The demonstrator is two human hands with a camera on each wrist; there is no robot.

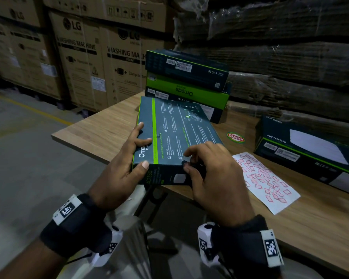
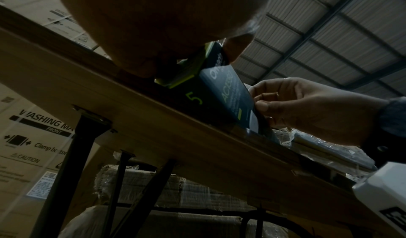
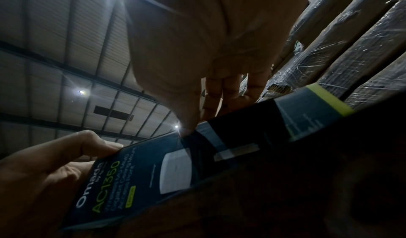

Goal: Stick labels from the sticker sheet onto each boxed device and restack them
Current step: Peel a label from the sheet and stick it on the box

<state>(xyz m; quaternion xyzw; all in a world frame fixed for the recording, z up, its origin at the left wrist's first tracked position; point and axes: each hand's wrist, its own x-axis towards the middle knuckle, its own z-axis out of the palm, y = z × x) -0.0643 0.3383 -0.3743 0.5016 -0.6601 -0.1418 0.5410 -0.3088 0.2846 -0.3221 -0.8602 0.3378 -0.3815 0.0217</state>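
Observation:
A dark Omada AC1350 box [image 1: 175, 129] with a green stripe lies tilted over the near table edge, back face up. My left hand [image 1: 143, 151] grips its near left corner, thumb on the near edge and fingers spread on top. My right hand [image 1: 187, 161] pinches the near edge a little to the right, thumb on the side face [image 3: 153, 168] and curled fingertips on top. I cannot make out a label under those fingertips. The white sticker sheet [image 1: 266, 182] with several red-outlined labels lies flat on the table to the right of my right hand.
A stack of three Omada boxes [image 1: 186, 77] stands behind the held box. One more box [image 1: 308, 150] lies at the right. The wooden table [image 1: 93, 125] carries a round red-and-green sticker [image 1: 235, 137]. Large LG cartons [image 1: 85, 57] and wrapped cardboard [image 1: 280, 47] stand beyond.

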